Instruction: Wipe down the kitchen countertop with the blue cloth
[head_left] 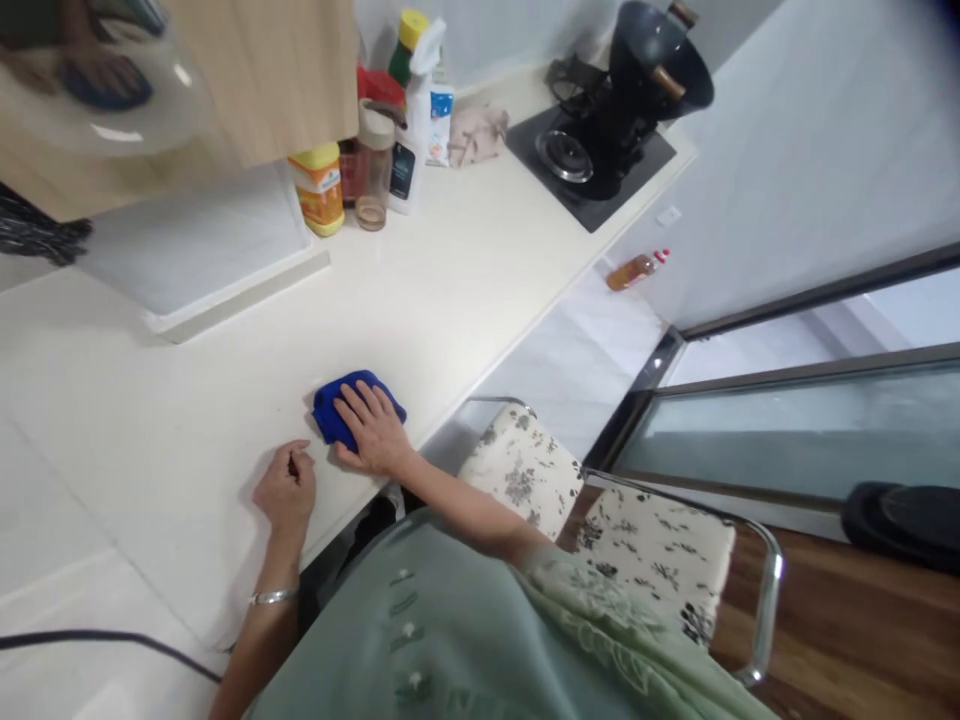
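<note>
A folded blue cloth [328, 408] lies on the white countertop [450, 300], near its front edge. My right hand [373, 428] rests flat on top of it, fingers spread and thumb along its near side. To the left, my left hand [286, 487] is on the counter with its fingers curled in and the index finger partly stretched toward the cloth. Nothing shows in its fingers, and a small gap separates it from the cloth. A silver bracelet [274, 597] circles the left wrist.
Behind stand a yellow bottle [322, 190], a clear jar [373, 170] and a white spray bottle [409, 150]. A black cooktop [592, 165] with a wok [649, 60] sits at the far end. Patterned chairs [525, 465] stand at the right, and a wooden cabinet [277, 80] overhangs.
</note>
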